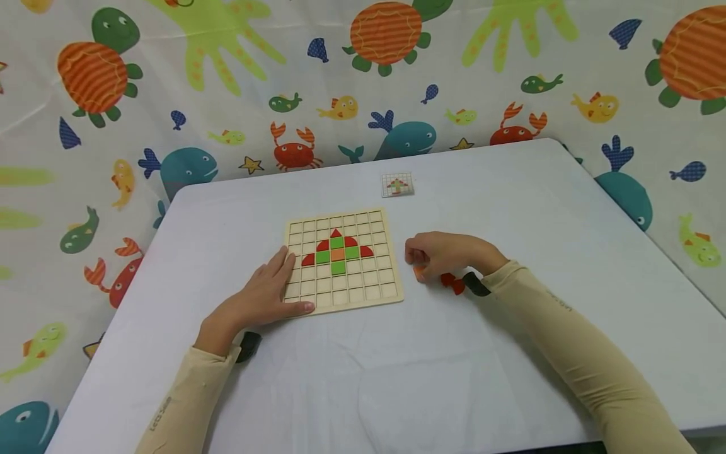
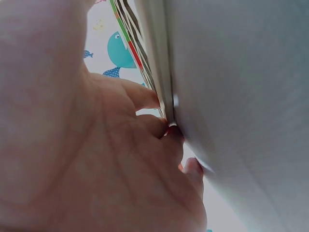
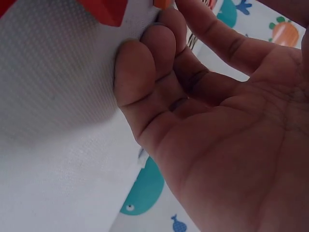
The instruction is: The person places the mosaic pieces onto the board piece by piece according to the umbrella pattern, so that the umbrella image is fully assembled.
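A square wooden grid board (image 1: 368,293) lies on the table, with red, green and orange pieces (image 1: 338,254) set in its cells as a pointed, stepped figure. At the board's left corner rests my left hand (image 1: 255,296), fingers spread along the edge and thumb on the near side. The left wrist view shows that hand's fingers (image 2: 147,96) against the board's edge. To the right of the board, my right hand (image 1: 448,252) curls its fingers down to the table and pinches a small orange piece (image 1: 419,273); its far side is hidden. Loose red pieces (image 1: 454,284) lie beneath the right wrist.
A small card (image 1: 397,185) printed with a gridded picture of a similar figure lies behind the board. White cloth covers the table (image 1: 363,378). A curtain (image 1: 227,101) with sea animals hangs along the table's far edge. Dark wrist devices (image 1: 475,284) sit under the wrists.
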The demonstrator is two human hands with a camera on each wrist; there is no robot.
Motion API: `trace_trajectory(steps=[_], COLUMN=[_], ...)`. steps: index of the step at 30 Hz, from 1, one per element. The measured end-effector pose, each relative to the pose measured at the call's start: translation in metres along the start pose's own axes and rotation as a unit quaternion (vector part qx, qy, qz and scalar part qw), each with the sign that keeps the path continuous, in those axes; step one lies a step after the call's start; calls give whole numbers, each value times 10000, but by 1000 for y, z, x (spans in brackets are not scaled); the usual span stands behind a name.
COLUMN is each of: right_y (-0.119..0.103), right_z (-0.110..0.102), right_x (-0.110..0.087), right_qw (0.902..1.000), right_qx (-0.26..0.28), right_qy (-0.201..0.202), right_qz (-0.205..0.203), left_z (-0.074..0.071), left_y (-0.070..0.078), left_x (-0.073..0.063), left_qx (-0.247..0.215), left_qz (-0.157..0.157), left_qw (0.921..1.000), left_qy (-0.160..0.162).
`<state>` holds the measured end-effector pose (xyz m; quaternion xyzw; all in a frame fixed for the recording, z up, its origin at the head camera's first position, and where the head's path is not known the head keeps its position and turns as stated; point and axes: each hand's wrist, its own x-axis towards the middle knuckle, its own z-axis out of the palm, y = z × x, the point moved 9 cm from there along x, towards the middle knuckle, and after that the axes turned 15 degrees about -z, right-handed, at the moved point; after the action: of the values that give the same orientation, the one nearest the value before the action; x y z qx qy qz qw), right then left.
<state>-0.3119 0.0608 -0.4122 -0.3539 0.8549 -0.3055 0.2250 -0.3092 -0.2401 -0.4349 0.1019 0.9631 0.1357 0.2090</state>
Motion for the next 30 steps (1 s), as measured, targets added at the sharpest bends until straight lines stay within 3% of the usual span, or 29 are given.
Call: trace_trajectory(steps=[14,30], right_y=[-2,1], right_z=[-2,-6], right_x=[7,10], right_qw=[9983,9972], right_qx=[-524,-518], right_qy=[224,543], right_qz=[-75,-11], left_z=[-1,3], left_y=[0,-4], left_x=[1,8], left_qx=[-15,-136], left_qz=[68,125], left_qw=[10000,9998], left_qy=[19,-13])
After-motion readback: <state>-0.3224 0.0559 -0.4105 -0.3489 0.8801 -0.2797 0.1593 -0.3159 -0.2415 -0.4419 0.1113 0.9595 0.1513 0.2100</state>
